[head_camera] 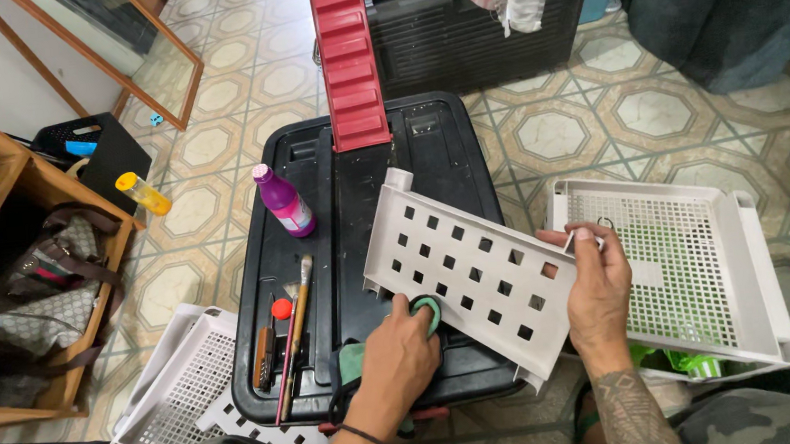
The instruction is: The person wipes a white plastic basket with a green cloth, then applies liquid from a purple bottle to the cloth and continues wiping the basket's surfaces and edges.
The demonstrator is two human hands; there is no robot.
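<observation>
the left hand (pixel 398 360) presses a green cloth (pixel 427 312) against the near edge of a white perforated panel (pixel 470 268), fingers curled shut around the cloth. the right hand (pixel 599 288) pinches the panel's right edge between thumb and fingers, holding it tilted. the panel lies across the right half of a black plastic case (pixel 436 142) that stands on the tiled floor (pixel 549 132). along the case's left edge stand a purple bottle (pixel 284 201) and, nearer the front left corner, a brush (pixel 298 311) and a few small tools. a red ridged piece (pixel 349 59) rises from the case's far edge. a white mesh tray (pixel 674 255) lies on the floor just right of the case, another white basket (pixel 185 383) at its front left corner.
</observation>
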